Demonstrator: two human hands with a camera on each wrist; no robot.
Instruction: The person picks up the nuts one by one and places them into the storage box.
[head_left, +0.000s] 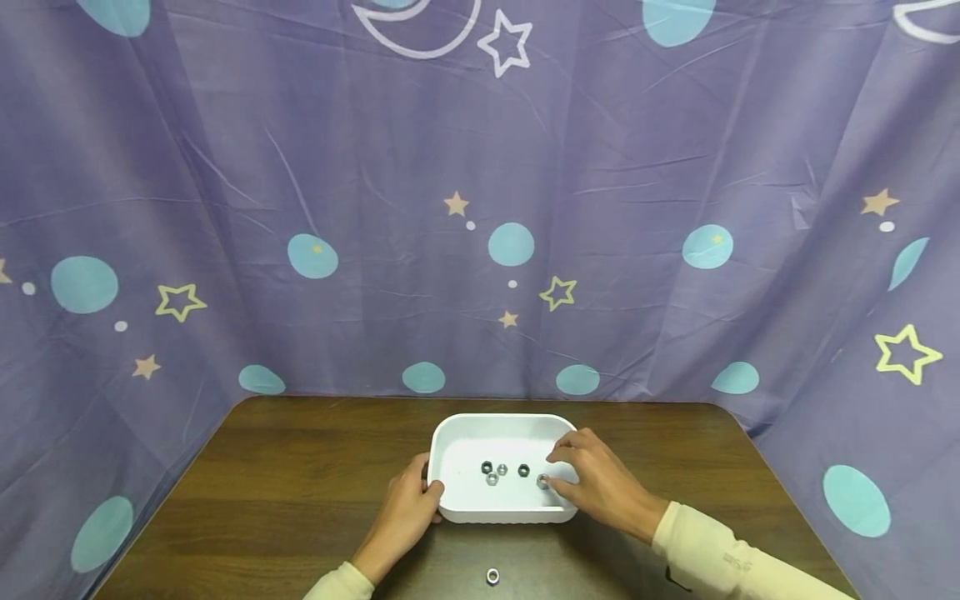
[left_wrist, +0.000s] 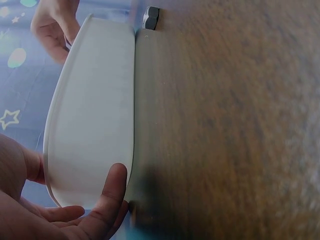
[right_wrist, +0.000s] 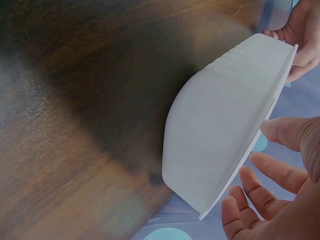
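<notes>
A white plastic tray sits on the table, holding several hex nuts, some dark and some silver. My left hand grips the tray's left end, its thumb over the rim and the other fingers against the outer wall. Over the right end reaches my right hand, thumb and fingers spread apart. Its thumb tip is beside a silver nut; whether they touch I cannot tell. In the right wrist view the fingers are loosely bent with nothing visible between them. One more nut lies on the table in front of the tray.
The brown wooden table extends on both sides of the tray. Behind it hangs a purple curtain with stars, moons and blue spots, which also runs along both sides.
</notes>
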